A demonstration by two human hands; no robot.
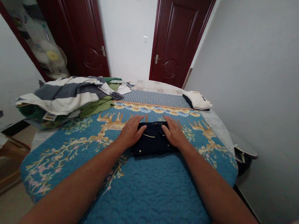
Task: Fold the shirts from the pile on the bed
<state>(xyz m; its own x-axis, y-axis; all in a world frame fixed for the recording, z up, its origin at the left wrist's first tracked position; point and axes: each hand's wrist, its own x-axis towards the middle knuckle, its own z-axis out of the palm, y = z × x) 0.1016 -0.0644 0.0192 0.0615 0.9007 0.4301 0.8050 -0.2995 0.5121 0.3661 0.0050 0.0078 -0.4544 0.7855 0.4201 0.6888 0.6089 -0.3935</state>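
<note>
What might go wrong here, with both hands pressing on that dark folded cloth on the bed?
1. The left hand and right hand lie flat on the small folded navy garment; it may spring open if they lift off.
2. The heap of striped and green clothes hangs over the blue quilted bedspread edge and looks liable to slide off.

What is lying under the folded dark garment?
The dark garment lies on the blue quilt. Left hand and right hand press on it. The quilt directly beneath is covered.
</note>
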